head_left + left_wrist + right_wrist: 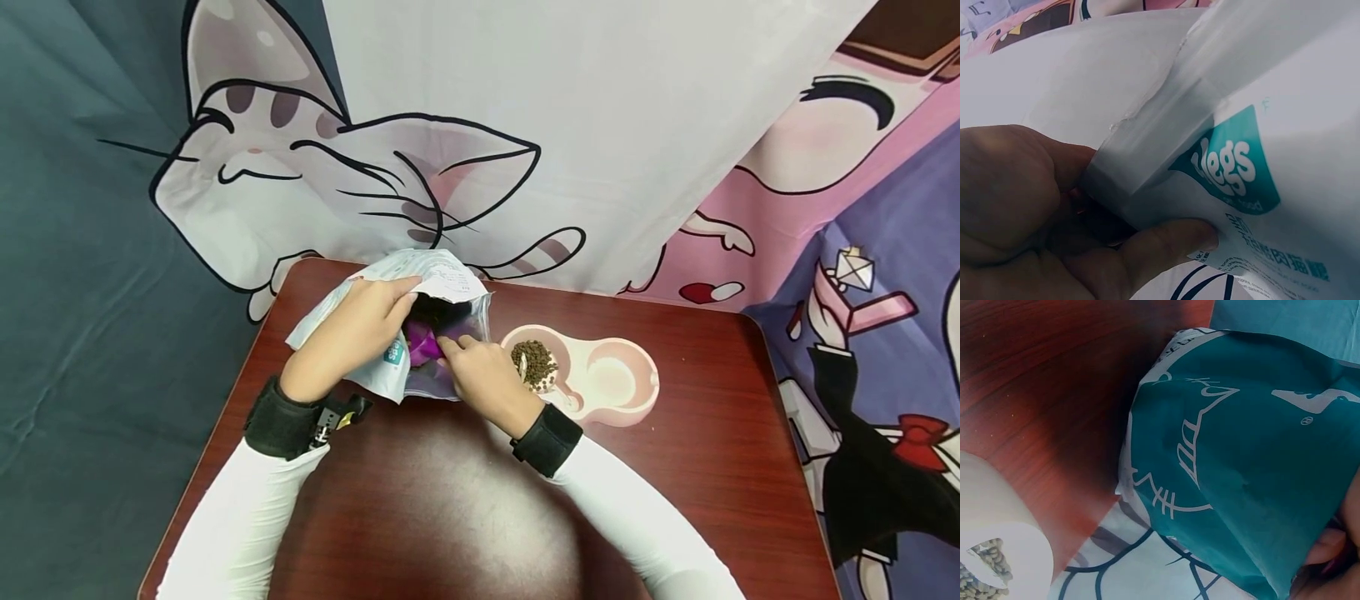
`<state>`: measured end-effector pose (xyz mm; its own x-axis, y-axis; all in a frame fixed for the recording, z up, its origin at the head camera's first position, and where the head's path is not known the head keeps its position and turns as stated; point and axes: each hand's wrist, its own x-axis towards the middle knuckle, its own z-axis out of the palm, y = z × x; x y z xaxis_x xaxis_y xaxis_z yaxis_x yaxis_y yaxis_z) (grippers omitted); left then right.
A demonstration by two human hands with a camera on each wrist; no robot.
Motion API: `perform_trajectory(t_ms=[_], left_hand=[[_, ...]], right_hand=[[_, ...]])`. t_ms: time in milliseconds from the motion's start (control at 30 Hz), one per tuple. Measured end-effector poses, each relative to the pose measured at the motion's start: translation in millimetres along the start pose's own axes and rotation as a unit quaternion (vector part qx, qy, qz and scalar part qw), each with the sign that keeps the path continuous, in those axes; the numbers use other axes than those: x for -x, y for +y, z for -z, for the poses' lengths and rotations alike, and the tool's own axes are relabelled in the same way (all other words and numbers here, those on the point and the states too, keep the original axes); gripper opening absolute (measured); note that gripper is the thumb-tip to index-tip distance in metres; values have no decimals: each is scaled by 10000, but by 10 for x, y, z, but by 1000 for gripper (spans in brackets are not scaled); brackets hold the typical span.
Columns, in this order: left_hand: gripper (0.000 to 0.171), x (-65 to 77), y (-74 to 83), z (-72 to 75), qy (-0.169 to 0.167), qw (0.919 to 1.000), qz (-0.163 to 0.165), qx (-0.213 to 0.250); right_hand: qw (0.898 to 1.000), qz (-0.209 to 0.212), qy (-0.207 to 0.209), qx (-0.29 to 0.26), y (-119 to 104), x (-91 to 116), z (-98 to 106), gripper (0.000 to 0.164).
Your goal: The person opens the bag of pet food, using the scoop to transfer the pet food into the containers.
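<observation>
A white and teal cat food bag [384,379] lies at the back left of the table with its mouth open, also seen as a teal bag face [1222,437] in the right wrist view. My left hand [356,329] grips the bag's edge; in the left wrist view the thumb [1169,247] lies on the printed side. My right hand [487,377] reaches over the bag's near right edge, its fingers on a shiny purple object [422,343] in the opening. Much of that object is hidden, so its kind cannot be told.
Right of the bag stands a pink double pet bowl [626,408]. Brown kibble [534,360] lies in its left basin, with a pale piece showing in it. The wooden table [712,467] meets a cartoon cloth [600,150] at the back.
</observation>
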<state>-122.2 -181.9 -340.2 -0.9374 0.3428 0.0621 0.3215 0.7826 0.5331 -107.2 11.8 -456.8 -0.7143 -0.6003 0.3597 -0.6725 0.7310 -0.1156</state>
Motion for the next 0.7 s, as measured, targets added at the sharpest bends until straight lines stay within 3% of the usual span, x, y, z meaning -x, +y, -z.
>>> perform_trajectory(t_ms=[700], left_hand=[[38, 4, 20, -17, -28, 9999, 1, -135]], right_hand=[[9990, -78, 285, -322, 28, 94, -21, 29]])
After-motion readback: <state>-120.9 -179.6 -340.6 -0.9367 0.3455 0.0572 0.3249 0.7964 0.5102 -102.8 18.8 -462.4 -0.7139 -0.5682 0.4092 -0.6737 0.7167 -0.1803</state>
